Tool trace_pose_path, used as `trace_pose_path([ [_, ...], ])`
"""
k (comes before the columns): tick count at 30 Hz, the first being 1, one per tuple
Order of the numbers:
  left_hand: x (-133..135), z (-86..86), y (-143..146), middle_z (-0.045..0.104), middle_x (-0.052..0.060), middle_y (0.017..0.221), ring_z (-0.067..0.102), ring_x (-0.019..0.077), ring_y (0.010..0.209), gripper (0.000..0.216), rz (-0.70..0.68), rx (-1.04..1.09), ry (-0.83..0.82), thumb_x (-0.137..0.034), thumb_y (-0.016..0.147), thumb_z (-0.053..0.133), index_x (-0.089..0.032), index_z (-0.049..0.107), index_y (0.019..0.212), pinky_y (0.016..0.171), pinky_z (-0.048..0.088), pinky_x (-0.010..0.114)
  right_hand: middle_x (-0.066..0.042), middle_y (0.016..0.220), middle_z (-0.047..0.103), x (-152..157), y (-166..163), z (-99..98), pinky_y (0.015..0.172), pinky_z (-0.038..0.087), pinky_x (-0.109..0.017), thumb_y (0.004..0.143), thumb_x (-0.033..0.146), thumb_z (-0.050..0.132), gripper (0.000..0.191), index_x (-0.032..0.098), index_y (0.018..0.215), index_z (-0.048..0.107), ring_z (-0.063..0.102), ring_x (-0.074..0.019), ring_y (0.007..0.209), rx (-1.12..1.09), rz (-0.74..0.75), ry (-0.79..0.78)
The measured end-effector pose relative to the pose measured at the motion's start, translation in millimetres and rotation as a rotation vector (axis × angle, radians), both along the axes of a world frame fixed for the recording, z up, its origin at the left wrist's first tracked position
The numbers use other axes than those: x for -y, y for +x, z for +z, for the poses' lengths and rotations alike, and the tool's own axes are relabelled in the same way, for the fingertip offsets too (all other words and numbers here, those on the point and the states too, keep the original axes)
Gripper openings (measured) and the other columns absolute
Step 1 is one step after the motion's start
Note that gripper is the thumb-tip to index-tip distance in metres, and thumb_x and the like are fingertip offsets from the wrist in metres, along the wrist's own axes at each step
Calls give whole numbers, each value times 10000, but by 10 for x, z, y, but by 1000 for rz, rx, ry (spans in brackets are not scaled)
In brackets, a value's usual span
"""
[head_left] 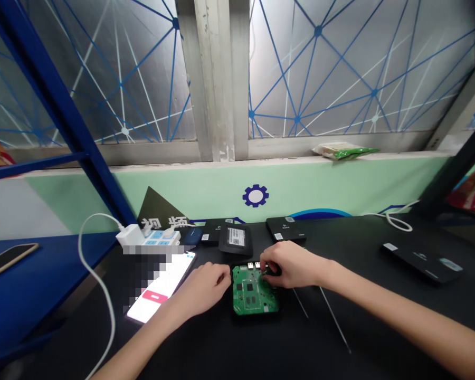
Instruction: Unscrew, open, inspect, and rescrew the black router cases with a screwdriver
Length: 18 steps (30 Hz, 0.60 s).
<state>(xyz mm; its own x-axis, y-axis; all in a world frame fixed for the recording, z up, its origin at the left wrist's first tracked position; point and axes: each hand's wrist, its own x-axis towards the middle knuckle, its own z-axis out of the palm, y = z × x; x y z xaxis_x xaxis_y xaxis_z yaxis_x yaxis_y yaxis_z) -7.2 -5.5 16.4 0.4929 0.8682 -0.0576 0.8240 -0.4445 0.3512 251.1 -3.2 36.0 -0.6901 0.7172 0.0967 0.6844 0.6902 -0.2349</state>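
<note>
Grn PCB (254,293), blk tbl (214,345), blu/wht-lined window (340,79).

It looks like an electronics workshop: on the black bench (261,351), a bare green circuit board (253,298) sits beside the left hand (209,282) and partly under the right hand (288,264), with a power strip (162,237) beyond the left.

Slim bare forearms (388,307), smooth and tapered, with narrow wrists (326,273).
</note>
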Motion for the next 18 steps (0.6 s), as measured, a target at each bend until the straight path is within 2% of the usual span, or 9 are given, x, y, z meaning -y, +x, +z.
trace_pose_path([
  [4, 20, 50, 40, 525, 1, 625, 565, 197, 661, 308, 20, -7, -11, -278, 934, 392, -207, 443, 638, 565, 284, 271, -7, 747, 705, -37, -14, 23, 543, 336, -258, 708, 247, 701, 122, 219, 827, 696, 623, -176, 645, 96, -8, -20],
  [7, 32, 64, 82, 520, -8, 611, 540, 177, 613, 293, 34, 3, -22, -262, 922, 398, -208, 448, 639, 529, 248, 271, -27, 775, 719, -113, -60, 35, 535, 350, -259, 680, 241, 716, 125, 218, 803, 709, 651, -197, 679, 164, -29, -11],
  [14, -27, -53, 102, 531, -12, 606, 507, 151, 550, 295, 54, 28, 51, -254, 946, 394, -202, 498, 674, 525, 218, 276, -77, 741, 721, -213, -232, 137, 499, 403, -271, 636, 268, 747, 128, 196, 740, 732, 680, -248, 647, 303, -100, -62],
  [18, -54, -103, 102, 541, -16, 605, 507, 153, 562, 274, 44, 38, 103, -217, 941, 395, -205, 494, 685, 544, 231, 277, -132, 776, 727, -224, -333, 163, 553, 469, -305, 623, 259, 744, 194, 159, 789, 750, 699, -284, 694, 361, -159, -32],
])
